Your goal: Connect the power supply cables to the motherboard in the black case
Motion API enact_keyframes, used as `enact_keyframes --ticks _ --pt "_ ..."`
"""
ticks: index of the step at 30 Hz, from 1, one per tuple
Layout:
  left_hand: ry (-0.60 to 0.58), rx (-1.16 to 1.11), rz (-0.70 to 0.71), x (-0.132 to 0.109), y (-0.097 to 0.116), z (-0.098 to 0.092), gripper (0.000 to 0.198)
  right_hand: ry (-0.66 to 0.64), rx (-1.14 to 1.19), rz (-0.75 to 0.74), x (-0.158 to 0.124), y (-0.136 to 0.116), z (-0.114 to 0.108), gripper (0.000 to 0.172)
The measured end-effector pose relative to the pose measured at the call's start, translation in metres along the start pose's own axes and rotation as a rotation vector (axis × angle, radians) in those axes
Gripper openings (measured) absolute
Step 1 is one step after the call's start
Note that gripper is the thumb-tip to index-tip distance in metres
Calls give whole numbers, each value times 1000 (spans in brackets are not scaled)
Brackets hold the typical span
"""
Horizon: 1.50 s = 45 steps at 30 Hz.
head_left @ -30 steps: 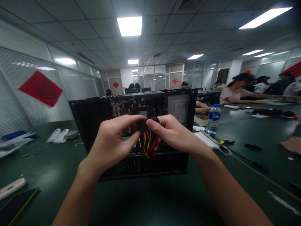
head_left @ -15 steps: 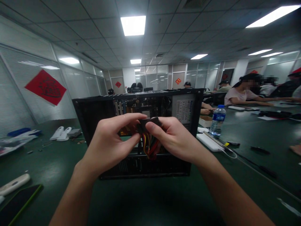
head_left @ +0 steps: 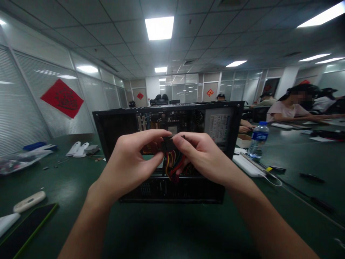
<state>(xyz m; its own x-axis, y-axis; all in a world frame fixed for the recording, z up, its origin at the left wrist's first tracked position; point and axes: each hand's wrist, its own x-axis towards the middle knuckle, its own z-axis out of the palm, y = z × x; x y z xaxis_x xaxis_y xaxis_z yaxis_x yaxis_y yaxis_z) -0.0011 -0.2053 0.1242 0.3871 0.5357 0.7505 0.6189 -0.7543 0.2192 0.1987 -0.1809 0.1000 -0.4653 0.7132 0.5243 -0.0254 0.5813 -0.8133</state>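
Black plug (head_left: 168, 145), pinched between left hand (head_left: 132, 154) and right hand (head_left: 201, 151), could slip if twisted, straining the coloured wires (head_left: 172, 171) hanging directly below the grip.

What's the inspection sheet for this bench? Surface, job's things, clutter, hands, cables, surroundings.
Surface: green table, items lying at both sides.
Job's things: open computer case; black connector with coloured wires, in front of it.
Clutter: water bottle at right; plastic bag and green-edged dark slab at left.
Hands: left hand and right hand both pinch the connector.
Cables: coloured wires hang below the connector; white cable at right.
Surroundings: seated people at right; red diamond sign at left.
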Motion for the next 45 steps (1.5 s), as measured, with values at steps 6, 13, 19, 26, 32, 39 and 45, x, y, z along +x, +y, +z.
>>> enact_keyframes --ticks 6,13,19,26,32,39,45 --pt "39 8 -21 1 3 -1 34 -32 34 22 2 -1 -1 42" --pt "67 1 -43 1 4 6 30 -16 42 24 5 -2 1 38" --pt "90 -24 7 1 6 11 30 41 -63 -59 5 -3 -1 33" --pt "81 -50 -10 0 6 11 32 50 -91 -100 4 1 4 30" --pt "86 -119 -111 2 5 20 34 190 -49 -151 8 2 -1 35" --pt "-85 -173 -139 4 3 24 25 336 -197 -237 11 7 3 32" --pt "-220 -273 -188 8 -6 21 23 355 -297 -231 17 23 2 29"
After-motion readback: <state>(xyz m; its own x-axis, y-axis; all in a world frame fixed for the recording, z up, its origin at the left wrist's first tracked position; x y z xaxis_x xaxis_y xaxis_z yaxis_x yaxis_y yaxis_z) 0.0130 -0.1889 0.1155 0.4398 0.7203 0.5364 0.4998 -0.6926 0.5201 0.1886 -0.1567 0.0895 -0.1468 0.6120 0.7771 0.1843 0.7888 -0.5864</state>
